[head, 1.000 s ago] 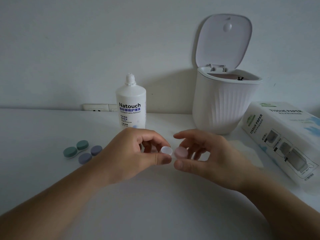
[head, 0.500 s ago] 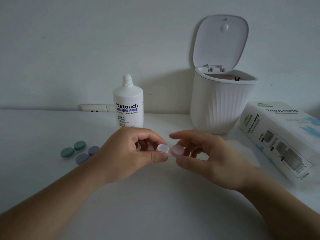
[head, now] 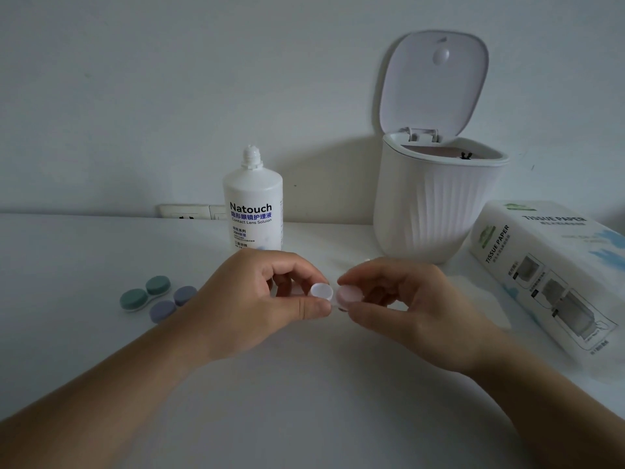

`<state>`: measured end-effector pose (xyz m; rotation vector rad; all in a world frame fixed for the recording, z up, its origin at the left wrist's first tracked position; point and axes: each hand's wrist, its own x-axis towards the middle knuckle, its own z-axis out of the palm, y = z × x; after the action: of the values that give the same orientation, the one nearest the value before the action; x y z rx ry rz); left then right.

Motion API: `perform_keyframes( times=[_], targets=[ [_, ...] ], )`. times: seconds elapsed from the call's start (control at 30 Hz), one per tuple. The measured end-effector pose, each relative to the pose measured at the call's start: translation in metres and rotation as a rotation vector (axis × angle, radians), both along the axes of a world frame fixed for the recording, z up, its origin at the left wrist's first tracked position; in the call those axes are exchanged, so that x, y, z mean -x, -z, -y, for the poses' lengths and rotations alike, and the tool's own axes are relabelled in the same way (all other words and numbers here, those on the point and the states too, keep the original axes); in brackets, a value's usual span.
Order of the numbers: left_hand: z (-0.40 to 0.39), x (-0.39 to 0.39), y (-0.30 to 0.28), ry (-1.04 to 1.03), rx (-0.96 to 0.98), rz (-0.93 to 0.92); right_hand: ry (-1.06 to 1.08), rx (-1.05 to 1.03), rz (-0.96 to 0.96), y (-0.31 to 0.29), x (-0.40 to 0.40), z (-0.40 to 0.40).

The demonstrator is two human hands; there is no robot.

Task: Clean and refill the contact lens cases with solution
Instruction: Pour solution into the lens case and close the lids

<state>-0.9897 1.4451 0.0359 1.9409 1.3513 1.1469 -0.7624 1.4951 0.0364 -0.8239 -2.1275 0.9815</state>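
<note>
Left hand point(head: 257, 296) pinches white cap point(head: 322, 291); right hand point(head: 406, 306) pinches pink cap point(head: 350, 294); bottle point(head: 253, 211) reads "Natouch Contact Lens Soluion"; box point(head: 548, 265) reads "TISSUE PAPER".

Table point(head: 84, 333): fills the lower frame, wall behind it. Centre: left hand point(head: 257, 299) and right hand point(head: 406, 306) side by side, a lens case point(head: 333, 294) between their fingertips. Centre left: two lens cases point(head: 157, 297) on the table, touching, one before the other. Behind the left hand: solution bottle point(head: 253, 211), upright. Upper right: bin point(head: 436, 204), lid point(head: 434, 82) raised. Far right: tissue pack point(head: 554, 272), lying before the bin. Behind the bottle: wall socket point(head: 189, 211).
</note>
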Motion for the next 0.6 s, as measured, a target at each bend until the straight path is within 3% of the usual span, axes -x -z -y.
perform_keyframes(
  times=[0.6],
  targets=[
    [0.0013, 0.0011, -0.0015, -0.002, 0.008, 0.009, -0.047, 0.078, -0.025, 0.0028, -0.0042, -0.0041]
  ],
)
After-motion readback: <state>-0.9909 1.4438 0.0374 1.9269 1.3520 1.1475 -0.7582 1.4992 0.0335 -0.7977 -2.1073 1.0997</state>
